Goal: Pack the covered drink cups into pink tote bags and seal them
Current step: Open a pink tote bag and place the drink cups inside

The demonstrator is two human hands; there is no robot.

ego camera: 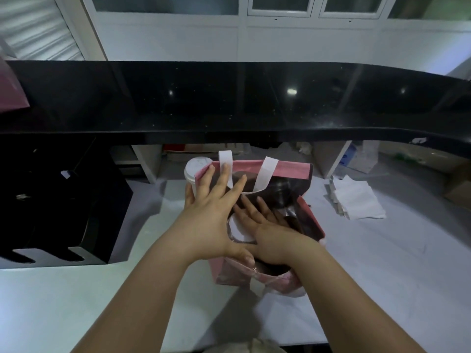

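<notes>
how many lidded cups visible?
2. One cup stands outside the pink tote bag at its far-left corner; another's lid shows inside, beside the right hand. More may be hidden inside.

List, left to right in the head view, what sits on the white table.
Black rack → white-lidded cup → pink tote bag → stack of white napkins.

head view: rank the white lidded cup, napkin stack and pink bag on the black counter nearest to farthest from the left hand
1. white lidded cup, right by the left hand, at the tote's left rim
2. napkin stack, off right on the table
3. pink bag, far left on the black counter
</notes>
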